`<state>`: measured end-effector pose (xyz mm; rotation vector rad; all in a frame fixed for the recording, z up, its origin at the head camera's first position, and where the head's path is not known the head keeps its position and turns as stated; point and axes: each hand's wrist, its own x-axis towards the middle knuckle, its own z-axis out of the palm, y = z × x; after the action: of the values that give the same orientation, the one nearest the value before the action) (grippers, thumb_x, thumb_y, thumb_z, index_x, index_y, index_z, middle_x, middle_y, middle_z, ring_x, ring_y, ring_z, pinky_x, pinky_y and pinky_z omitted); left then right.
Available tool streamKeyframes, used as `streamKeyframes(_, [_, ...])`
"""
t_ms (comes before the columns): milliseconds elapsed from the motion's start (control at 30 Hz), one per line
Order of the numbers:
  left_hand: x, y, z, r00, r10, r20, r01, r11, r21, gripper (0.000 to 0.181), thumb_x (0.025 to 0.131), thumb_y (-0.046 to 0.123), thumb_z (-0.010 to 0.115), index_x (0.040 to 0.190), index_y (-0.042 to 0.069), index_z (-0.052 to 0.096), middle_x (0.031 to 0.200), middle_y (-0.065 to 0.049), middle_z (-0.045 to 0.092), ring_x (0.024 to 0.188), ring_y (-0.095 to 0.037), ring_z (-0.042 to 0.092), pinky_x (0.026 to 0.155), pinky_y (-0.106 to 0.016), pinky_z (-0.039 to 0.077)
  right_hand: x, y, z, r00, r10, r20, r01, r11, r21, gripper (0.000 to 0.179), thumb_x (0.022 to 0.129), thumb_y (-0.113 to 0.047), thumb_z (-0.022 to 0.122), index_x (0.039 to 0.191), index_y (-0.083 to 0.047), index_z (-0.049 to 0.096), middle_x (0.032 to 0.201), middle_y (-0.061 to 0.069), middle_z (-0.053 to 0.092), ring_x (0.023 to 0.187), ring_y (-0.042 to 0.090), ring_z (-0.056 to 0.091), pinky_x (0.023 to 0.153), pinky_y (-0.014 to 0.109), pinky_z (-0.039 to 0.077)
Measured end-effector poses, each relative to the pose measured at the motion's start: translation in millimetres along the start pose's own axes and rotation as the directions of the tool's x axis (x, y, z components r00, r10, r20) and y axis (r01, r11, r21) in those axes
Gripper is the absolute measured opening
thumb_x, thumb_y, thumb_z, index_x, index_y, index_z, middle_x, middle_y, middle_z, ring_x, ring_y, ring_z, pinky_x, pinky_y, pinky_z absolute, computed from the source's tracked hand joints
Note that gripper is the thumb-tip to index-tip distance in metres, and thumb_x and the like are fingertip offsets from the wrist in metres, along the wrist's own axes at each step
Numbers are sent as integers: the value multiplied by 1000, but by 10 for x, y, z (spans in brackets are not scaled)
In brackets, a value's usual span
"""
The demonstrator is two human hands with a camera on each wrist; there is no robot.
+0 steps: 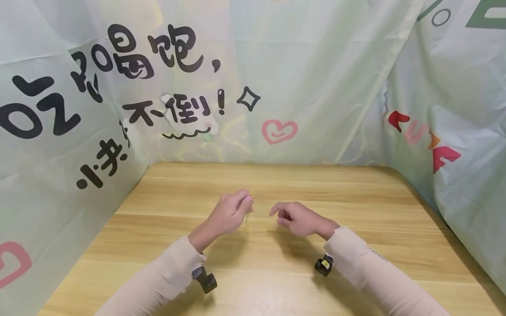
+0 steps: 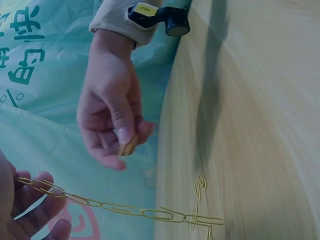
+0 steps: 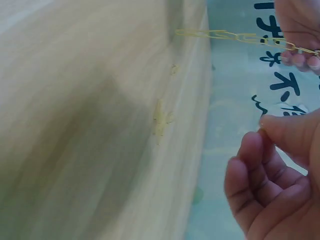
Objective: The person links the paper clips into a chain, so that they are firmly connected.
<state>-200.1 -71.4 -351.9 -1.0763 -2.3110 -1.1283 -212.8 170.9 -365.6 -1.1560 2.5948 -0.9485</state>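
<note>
My left hand grips the upper end of a chain of linked yellow paper clips above the table. The chain hangs down from the fingers, its lower end close to the tabletop. To its right is my right hand, thumb and index finger pinched together. Between those fingertips a small gold paper clip shows in the left wrist view, mostly covered by the thumb. Several loose yellow paper clips lie on the table below and between the hands.
The wood-grain table ends at a printed cloth curtain at the back and on both sides. A small black camera is strapped at the left wrist, and another black camera at the right.
</note>
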Motion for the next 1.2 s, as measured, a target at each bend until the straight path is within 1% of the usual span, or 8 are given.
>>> streamKeyframes(167, [24, -14, 8, 1000, 26, 1, -26, 999, -18, 21, 100, 4, 45, 84, 2, 58, 71, -4, 64, 49, -2, 42, 44, -22, 40, 29, -64, -94, 999, -12, -47, 14, 999, 46, 20, 94, 0, 60, 114, 0, 59, 75, 1, 59, 55, 5, 45, 57, 25, 45])
streamKeyframes(400, [29, -29, 25, 1000, 18, -1, -18, 999, -32, 17, 99, 4, 48, 85, 3, 57, 67, -1, 60, 52, -4, 46, 47, -23, 43, 54, -141, -171, 996, -11, -84, 20, 994, 104, 22, 93, 0, 62, 115, 1, 59, 80, 0, 59, 57, 7, 47, 54, 23, 44])
streamKeyframes(667, [35, -17, 41, 1000, -2, 14, 3, 999, -45, 19, 99, 5, 48, 82, 4, 56, 65, 1, 57, 51, -4, 43, 46, -21, 39, 50, -187, -204, 992, 17, -121, 4, 985, 174, 25, 92, 4, 61, 117, 4, 57, 83, 4, 59, 58, 8, 46, 53, 22, 42])
streamKeyframes(767, [32, -14, 46, 1000, -9, 21, 10, 999, -48, 20, 98, 5, 48, 80, 3, 56, 64, 1, 56, 50, -3, 42, 45, -20, 38, 53, -205, -201, 990, 23, -136, 4, 981, 193, 22, 91, 4, 61, 113, 2, 57, 82, 3, 58, 60, 10, 49, 56, 23, 43])
streamKeyframes(900, [8, -10, 50, 1000, -14, 27, 16, 999, -52, 20, 97, 5, 48, 79, 3, 55, 64, 2, 56, 49, -2, 41, 43, -21, 38, 59, -225, -180, 985, 26, -168, 16, 970, 244, 13, 90, 5, 63, 97, -2, 56, 79, 3, 58, 63, 13, 53, 58, 25, 45])
streamKeyframes(1000, [-1, -8, 52, 999, -17, 28, 18, 999, -48, 20, 97, 5, 48, 79, 5, 55, 64, 2, 55, 49, -2, 42, 43, -22, 38, 69, -235, -174, 978, 26, -206, 30, 965, 262, 14, 88, 5, 65, 88, -4, 55, 77, 3, 59, 62, 13, 53, 58, 26, 46])
streamKeyframes(1133, [23, -16, 59, 1000, -12, 29, 13, 1000, -28, 20, 98, 6, 48, 80, 6, 56, 64, 4, 55, 50, -3, 43, 44, -22, 40, 79, -265, -205, 965, 22, -263, 49, 964, 263, 14, 86, 3, 68, 84, -3, 56, 75, 2, 59, 60, 13, 52, 60, 27, 47])
streamKeyframes(1200, [36, -20, 62, 999, -10, 31, 11, 1000, -23, 20, 98, 6, 48, 80, 6, 56, 64, 4, 55, 50, -3, 43, 44, -23, 40, 82, -285, -221, 958, 12, -288, 62, 967, 245, 10, 87, 3, 67, 87, -2, 59, 75, 2, 57, 59, 13, 50, 58, 26, 45])
